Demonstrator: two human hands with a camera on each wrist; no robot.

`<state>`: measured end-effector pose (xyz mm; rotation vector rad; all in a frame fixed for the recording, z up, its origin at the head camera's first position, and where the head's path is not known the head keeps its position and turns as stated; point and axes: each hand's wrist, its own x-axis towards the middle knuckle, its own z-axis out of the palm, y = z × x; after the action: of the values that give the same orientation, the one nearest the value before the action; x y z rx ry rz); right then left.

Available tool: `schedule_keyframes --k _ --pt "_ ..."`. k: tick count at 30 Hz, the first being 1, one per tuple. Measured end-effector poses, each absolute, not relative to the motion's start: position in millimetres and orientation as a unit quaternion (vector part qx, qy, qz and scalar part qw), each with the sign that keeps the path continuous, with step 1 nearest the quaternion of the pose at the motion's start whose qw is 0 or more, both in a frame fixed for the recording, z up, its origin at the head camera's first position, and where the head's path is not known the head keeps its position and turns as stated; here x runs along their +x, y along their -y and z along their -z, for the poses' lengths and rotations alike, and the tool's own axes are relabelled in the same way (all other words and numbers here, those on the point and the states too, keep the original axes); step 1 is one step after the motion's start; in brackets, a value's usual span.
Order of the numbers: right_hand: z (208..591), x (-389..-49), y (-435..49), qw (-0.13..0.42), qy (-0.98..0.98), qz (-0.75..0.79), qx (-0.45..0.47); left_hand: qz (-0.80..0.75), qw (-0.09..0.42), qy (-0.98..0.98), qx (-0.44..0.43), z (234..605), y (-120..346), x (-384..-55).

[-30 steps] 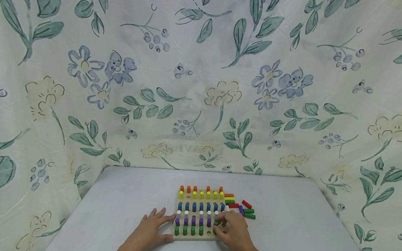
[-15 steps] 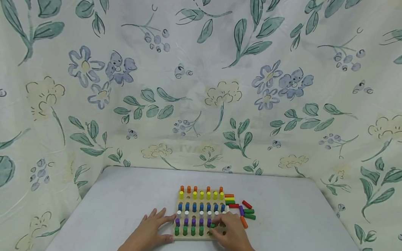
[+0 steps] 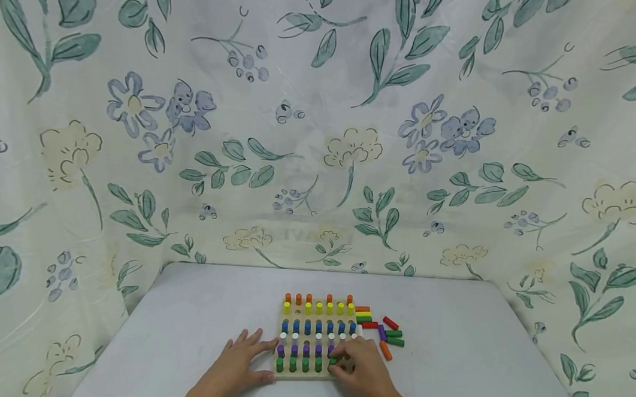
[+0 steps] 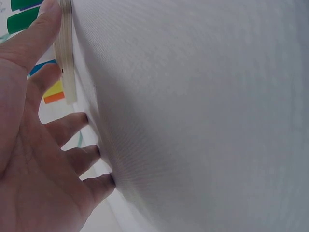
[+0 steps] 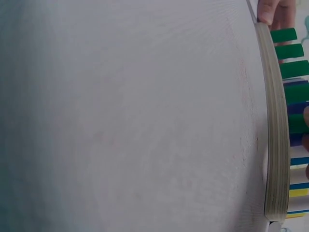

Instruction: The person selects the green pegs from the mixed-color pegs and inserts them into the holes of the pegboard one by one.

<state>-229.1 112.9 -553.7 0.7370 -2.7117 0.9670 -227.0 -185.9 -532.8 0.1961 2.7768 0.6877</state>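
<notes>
A wooden pegboard [image 3: 303,377] holds rows of orange, yellow, blue, white, purple and green pegs. My right hand [image 3: 363,372] pinches a green peg [image 5: 298,123] between thumb and fingers. That peg stands upright at the fifth spot of the front row, beside several green pegs [image 3: 305,366]. Fingers partly cover it in the head view. At the board's left side, my left hand [image 3: 236,359] is spread out. Its thumb [image 4: 44,24] and index finger touch the board's edge, and the other fingertips rest on the white tabletop.
Loose pegs lie right of the board: a red peg [image 3: 390,323], green pegs [image 3: 394,342], a purple peg [image 3: 382,332], an orange peg [image 3: 385,351] and a yellow peg [image 3: 363,314]. The white table [image 3: 199,300] meets a floral curtain [image 3: 297,191] at the back.
My right hand has moved left with the green peg, which has turned from tilted to upright at the front row's fifth hole. My left hand has stayed put.
</notes>
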Motion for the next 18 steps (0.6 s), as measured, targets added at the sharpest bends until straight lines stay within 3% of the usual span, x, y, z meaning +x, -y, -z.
schedule_keyframes --k 18 --pt "549.2 -228.6 -111.1 0.05 0.916 -0.316 0.241 -0.228 0.136 -0.962 0.066 531.0 184.1 -226.9"
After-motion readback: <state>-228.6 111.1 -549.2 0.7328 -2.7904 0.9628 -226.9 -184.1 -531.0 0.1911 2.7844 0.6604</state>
